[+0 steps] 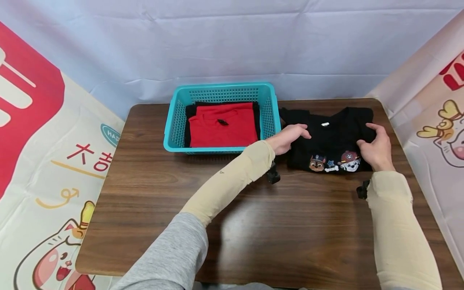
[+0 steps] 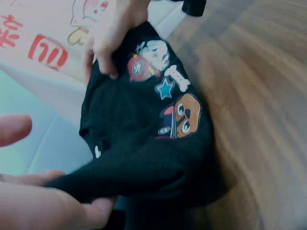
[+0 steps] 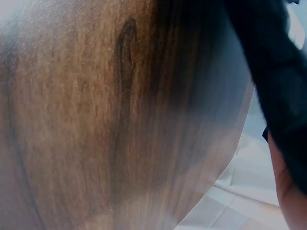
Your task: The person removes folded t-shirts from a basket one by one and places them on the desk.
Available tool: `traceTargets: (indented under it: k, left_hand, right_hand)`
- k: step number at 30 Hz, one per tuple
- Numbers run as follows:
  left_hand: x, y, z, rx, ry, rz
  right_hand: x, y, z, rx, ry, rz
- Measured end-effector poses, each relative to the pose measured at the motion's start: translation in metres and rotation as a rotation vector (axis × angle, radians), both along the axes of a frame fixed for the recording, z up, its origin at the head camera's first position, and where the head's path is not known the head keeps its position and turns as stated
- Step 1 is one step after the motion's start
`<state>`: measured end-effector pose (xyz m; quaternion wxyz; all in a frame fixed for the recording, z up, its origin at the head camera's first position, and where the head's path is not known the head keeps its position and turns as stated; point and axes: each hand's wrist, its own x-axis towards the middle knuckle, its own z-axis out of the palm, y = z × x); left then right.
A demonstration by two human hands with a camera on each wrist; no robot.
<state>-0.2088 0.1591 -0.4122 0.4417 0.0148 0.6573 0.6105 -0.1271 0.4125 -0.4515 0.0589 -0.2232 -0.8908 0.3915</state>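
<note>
A folded black T-shirt (image 1: 331, 139), printed near its lower edge with two cartoon dogs, a star and a bone, is held at the right end of the table. My left hand (image 1: 290, 137) pinches its left side; in the left wrist view a fold of the cloth runs between the left thumb and fingers (image 2: 53, 206). At the opposite side, my right hand (image 1: 378, 148) grips the shirt's right side, its fingertips partly hidden by the cloth. The right wrist view catches only a dark band of the shirt (image 3: 273, 72) with part of the hand beside it.
Left of the shirt stands a teal plastic basket (image 1: 221, 85), holding a folded red T-shirt (image 1: 226, 131) on top of black clothing. The brown wooden table (image 1: 163, 209) ends at white cloth hangings (image 1: 232, 44) at the back and printed ones at both sides.
</note>
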Motion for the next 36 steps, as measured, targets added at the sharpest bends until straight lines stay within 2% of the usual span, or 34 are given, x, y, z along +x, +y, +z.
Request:
traceTargets:
  k: [6, 13, 20, 24, 29, 36]
  left_hand:
    - [0.01, 0.007, -0.007, -0.113, 0.032, 0.005]
    - [0.019, 0.008, -0.011, -0.277, 0.188, -0.024]
    - [0.025, 0.01, -0.017, -0.329, 0.221, 0.074]
    - [0.028, 0.01, -0.023, -0.396, 0.235, 0.076]
    - [0.028, 0.008, -0.031, -0.393, 0.192, 0.08]
    - [0.028, 0.005, -0.034, -0.33, 0.189, 0.107]
  right_hand:
    - [0.002, 0.003, -0.004, 0.016, -0.021, 0.028]
    - [0.003, 0.0, -0.007, -0.001, -0.013, 0.03]
    - [0.0, -0.006, -0.011, -0.031, -0.01, 0.029]
    - [-0.003, -0.009, -0.013, -0.039, -0.016, 0.042]
    - [-0.005, -0.01, -0.014, -0.037, -0.016, 0.045]
    - [-0.004, -0.013, -0.016, -0.035, -0.019, 0.033]
